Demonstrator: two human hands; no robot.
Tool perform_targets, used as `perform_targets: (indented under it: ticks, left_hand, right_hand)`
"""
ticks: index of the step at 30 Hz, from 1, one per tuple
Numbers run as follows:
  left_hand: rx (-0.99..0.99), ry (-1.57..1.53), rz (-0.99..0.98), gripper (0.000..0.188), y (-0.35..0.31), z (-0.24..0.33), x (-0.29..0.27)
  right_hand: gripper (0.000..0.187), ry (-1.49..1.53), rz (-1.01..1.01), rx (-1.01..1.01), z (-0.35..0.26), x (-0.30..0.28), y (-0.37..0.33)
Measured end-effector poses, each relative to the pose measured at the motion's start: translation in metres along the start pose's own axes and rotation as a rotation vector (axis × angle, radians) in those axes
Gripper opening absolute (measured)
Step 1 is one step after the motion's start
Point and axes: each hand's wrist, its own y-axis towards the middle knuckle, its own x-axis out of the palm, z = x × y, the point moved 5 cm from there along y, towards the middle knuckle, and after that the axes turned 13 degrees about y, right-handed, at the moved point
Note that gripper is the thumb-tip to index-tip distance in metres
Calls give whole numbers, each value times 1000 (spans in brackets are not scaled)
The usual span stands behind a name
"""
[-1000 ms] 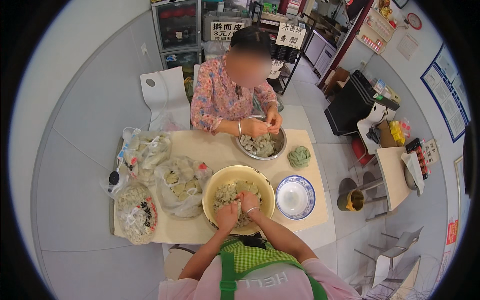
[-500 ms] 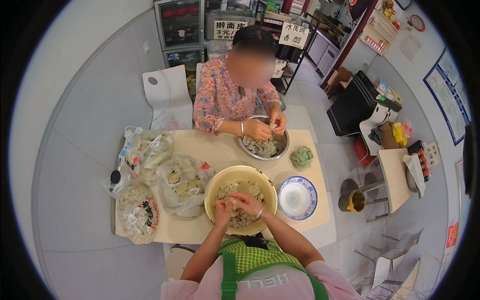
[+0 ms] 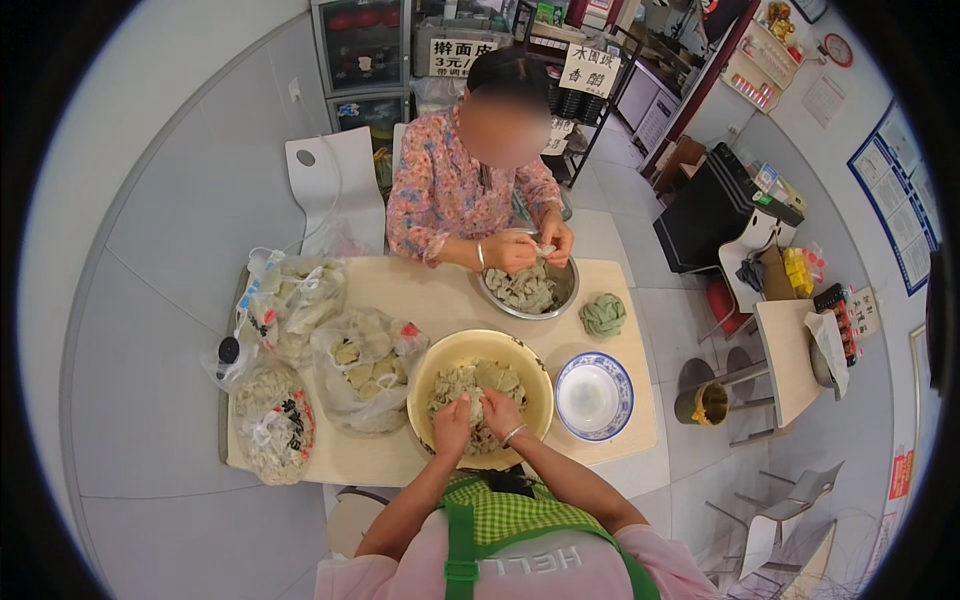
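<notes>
Over a cream-yellow basin [image 3: 540, 375] at the table's near side, my left hand [image 3: 453, 425] and my right hand [image 3: 503, 414] face each other, fingers closed. Between their fingertips is a small pale piece [image 3: 476, 402], too small to name. Inside the basin lie crumpled grey-green pieces [image 3: 447, 385] and some flatter, rounder ones [image 3: 500, 377]. Right of it stands a white bowl [image 3: 594, 397] with a blue patterned rim. Across the table, another person [image 3: 465, 190] pinches a pale piece over a steel bowl [image 3: 572, 290] of similar pieces.
Plastic bags crowd the table's left side: one with flat round pieces [image 3: 365, 385], another with pale pieces [image 3: 270, 430], one behind [image 3: 305, 300]. A green cloth [image 3: 603, 315] lies near the right edge. A bin [image 3: 703, 403] stands on the floor beyond.
My hands have moved closer together and level over the basin; my right hand has turned and lowered. The other person's hands have shifted slightly above the steel bowl.
</notes>
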Motion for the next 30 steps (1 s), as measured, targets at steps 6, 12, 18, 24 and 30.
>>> perform_targets:
  ticks: [6, 12, 18, 24, 30]
  left_hand:
    - [45, 55, -75, 43, 3, -2, 0]
    - [150, 70, -62, 37, -2, -3, -9]
    - [28, 52, 18, 33, 6, -10, -9]
    - [100, 53, -189, 33, -7, 4, -1]
    - [163, 32, -148, 29, -4, -5, -7]
  right_hand:
    - [19, -129, 107, 119, 32, 6, 12]
    - [23, 317, 131, 570, 89, -9, 14]
    - [38, 376, -159, 80, 5, -3, 4]
    - [28, 133, -79, 138, 18, -9, 3]
    - [19, 421, 84, 436, 43, -20, 11]
